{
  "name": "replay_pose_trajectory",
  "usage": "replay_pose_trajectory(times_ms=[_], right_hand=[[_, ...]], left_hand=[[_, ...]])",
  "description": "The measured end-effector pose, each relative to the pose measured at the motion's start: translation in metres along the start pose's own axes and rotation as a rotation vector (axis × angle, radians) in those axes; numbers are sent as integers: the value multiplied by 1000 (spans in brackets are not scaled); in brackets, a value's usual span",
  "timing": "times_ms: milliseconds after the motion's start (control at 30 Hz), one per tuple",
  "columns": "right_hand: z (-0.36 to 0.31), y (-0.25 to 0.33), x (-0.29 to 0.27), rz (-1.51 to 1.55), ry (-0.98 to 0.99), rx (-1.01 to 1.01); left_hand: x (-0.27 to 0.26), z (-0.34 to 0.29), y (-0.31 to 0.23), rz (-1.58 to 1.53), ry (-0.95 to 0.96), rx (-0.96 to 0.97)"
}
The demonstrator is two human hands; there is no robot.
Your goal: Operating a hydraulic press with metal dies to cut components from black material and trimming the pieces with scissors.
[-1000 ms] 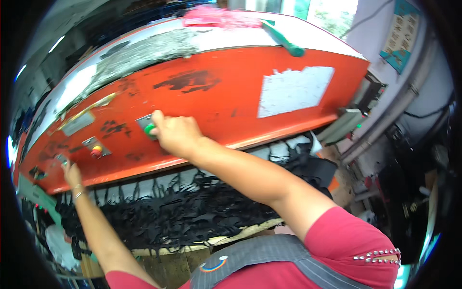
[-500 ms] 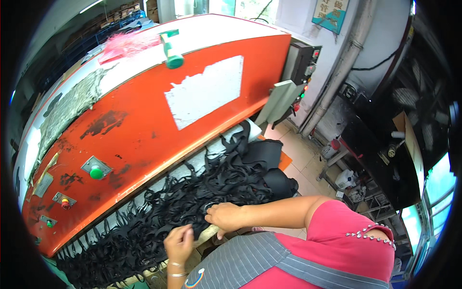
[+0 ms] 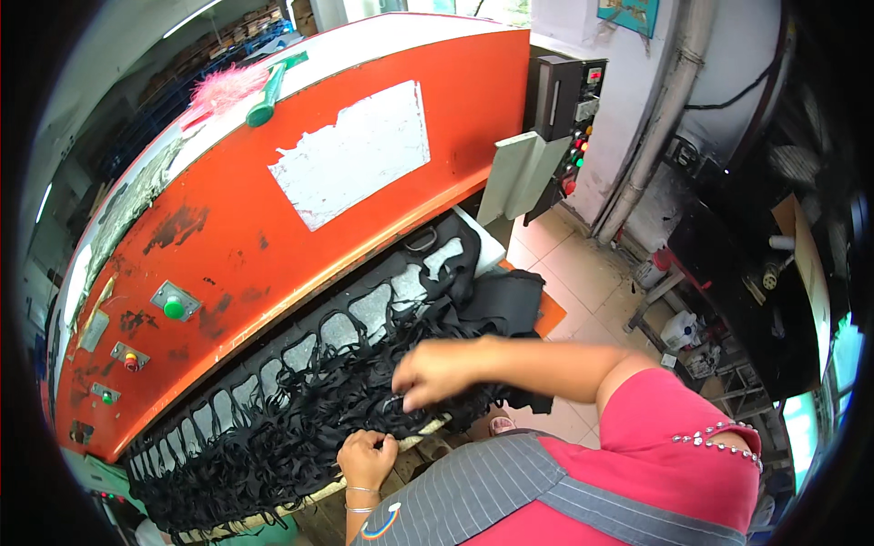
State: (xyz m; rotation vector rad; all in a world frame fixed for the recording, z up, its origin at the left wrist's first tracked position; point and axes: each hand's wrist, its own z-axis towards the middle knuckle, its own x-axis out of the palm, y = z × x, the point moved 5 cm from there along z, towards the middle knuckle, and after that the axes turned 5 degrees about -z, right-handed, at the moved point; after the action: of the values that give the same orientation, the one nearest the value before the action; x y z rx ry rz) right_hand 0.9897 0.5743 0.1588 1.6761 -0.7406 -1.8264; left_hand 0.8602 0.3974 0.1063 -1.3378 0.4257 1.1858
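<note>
A tangled heap of thin black strips, which look like cut fabric or foam waste, lies along the front of the orange machine. Over its right part is my right hand, fingers bent downward and smeared by motion; whether it grips any strips cannot be made out. At the heap's near edge my left hand is closed, fingers curled in, and anything inside them is hidden. Behind the heap, a black cut-out sheet with gaps lies on a pale surface, reaching up to the machine's lower edge.
The orange machine carries green buttons and a red one at its left. A green-handled tool and pink fluffy material rest on top. A control box stands at the right end. Black sheet material sits beside the heap.
The view has shifted. More of the black cut-out sheet and its gaps now show by the machine. My right hand has risen off the near edge over the heap; my left hand has closed.
</note>
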Motion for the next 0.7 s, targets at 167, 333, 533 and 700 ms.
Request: replay_pose_trajectory(times_ms=[167, 333, 533, 700], right_hand=[[16, -123, -117, -560, -231, 261], [43, -215, -128, -646, 93, 402], [60, -228, -125, -726, 271, 368], [73, -240, -125, -660, 397, 410]], left_hand=[[-7, 24, -1, -105, 320, -131], [-12, 63, 17, 90, 696, -274], [4, 119, -4, -151, 84, -134], [58, 75, 3, -93, 48, -144]])
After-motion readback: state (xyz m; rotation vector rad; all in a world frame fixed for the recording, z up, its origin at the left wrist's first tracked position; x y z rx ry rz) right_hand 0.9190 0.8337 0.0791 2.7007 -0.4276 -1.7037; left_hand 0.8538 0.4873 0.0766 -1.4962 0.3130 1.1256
